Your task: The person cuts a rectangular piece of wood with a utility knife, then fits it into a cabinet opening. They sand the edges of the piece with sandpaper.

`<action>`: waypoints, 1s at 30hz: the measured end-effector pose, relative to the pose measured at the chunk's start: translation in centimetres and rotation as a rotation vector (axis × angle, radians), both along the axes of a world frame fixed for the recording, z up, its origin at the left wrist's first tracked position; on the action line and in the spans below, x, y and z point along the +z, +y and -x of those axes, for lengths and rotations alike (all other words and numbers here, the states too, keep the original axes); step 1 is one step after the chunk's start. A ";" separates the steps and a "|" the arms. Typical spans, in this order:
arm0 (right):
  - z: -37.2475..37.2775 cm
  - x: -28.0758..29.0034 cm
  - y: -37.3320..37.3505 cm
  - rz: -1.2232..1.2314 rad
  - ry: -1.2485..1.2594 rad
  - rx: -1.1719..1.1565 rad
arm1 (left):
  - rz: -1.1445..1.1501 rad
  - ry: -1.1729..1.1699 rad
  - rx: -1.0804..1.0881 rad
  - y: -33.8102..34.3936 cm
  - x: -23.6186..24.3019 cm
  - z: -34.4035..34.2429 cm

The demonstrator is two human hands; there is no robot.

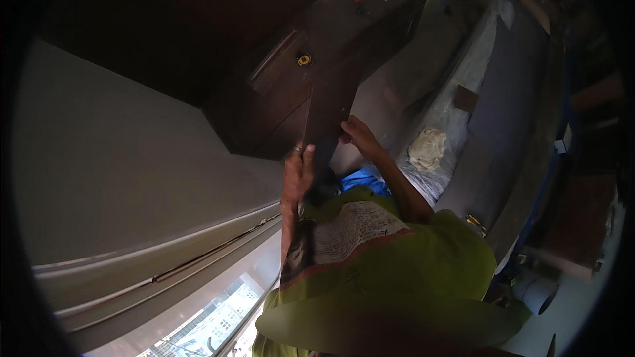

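Observation:
My left hand [297, 172] grips the near left edge of a dark brown wooden board [328, 96]. My right hand [354, 132] holds the board's right edge, with its fingers bent around it. The board extends away from me over a dark wooden cabinet [390, 16]; whether it rests on it I cannot tell. A small round yellow-and-black tool [304, 59] sits on the cabinet, left of the board, near a long raised strip [274, 60]. A small red-and-black tool [358, 2] lies farther back on the cabinet.
A pale wall [126, 152] is on my left, with a window [225, 317] below. To my right, a long surface carries plastic sheeting [463, 73], a crumpled cream cloth [426, 150] and a small brown block [465, 97]. Blue material [364, 182] lies below my hands.

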State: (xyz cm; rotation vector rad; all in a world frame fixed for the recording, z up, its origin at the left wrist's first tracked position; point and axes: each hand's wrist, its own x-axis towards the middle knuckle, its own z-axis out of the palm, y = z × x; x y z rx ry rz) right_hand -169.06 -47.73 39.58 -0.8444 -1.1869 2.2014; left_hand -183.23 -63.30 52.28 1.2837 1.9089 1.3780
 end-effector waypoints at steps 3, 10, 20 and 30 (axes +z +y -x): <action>2.4 0.4 4.3 -0.058 0.068 -0.173 | 0.107 -0.132 -0.058 5.1 1.9 4.4; 2.7 2.4 18.0 0.099 0.368 -0.577 | -0.030 0.002 -0.269 18.7 0.9 8.9; 4.1 -2.3 40.2 0.431 0.496 -0.494 | 0.113 0.310 -0.253 41.6 -2.4 8.4; 1.8 -8.0 58.3 0.092 -0.085 -0.249 | 0.162 0.499 -0.231 58.0 0.7 9.7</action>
